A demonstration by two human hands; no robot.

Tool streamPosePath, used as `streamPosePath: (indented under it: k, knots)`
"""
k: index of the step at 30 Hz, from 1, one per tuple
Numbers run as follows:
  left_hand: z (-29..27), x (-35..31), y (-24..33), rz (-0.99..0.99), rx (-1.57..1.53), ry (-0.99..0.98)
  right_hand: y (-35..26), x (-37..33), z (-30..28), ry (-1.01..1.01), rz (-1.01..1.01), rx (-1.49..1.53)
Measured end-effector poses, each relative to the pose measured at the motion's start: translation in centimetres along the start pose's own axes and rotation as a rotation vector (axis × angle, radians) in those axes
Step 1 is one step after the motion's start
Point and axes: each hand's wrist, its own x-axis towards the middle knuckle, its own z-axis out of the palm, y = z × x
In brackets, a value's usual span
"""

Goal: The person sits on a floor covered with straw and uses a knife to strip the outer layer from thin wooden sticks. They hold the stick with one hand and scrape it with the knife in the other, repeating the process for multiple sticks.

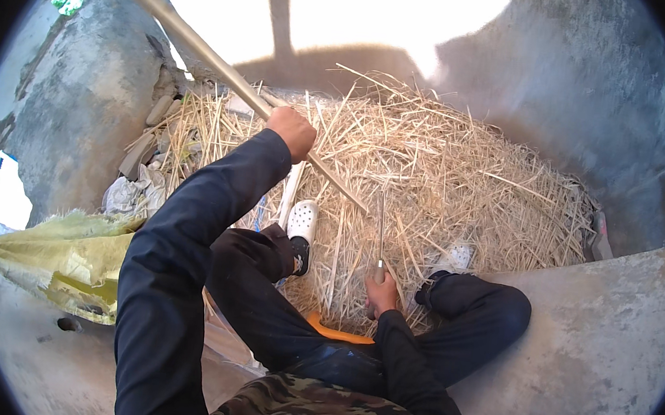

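Note:
My left hand (293, 133) is wrapped round a long, pale wooden pole (211, 58). The pole slants from the upper left down to the straw, its lower end close above or touching the stalks; I cannot tell which. Something bluish shows at its upper end. Low in the middle, my right hand (381, 295) grips the handle of a knife (382, 231), whose narrow blade points away from me and shows nearly edge-on. Blade and pole end lie near each other, with a gap between them. Dry straw (432, 153) spreads in a heap beneath both.
My feet, in white clogs (303, 219), rest among the straw. An orange curved thing (337, 332) lies between my legs. At left are a torn yellowish sack (67, 255) and a crumpled whitish bag (134, 192). Concrete walls (595, 96) rise behind and at the sides.

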Motion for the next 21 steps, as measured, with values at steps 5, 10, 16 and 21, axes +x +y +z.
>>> streamPosePath:
  k: [5, 10, 16, 21]
  knots:
    - [1.1, -0.7, -1.6, -0.060, -0.108, -0.159, -2.0, -1.0, 0.3, 0.238, -0.613, -0.223]
    - [1.8, -1.4, -2.4, -0.090, -0.144, -0.188, -0.5, -0.7, 1.3, 0.141, -0.572, -0.140]
    - [1.8, -2.1, -1.5, -0.109, -0.120, -0.186, 5.1, 3.0, 1.0, 0.007, 0.186, -0.477]
    - [1.7, -1.2, -0.9, -0.079, -0.131, -0.119, 2.8, 1.5, 0.8, 0.057, 0.002, -0.415]
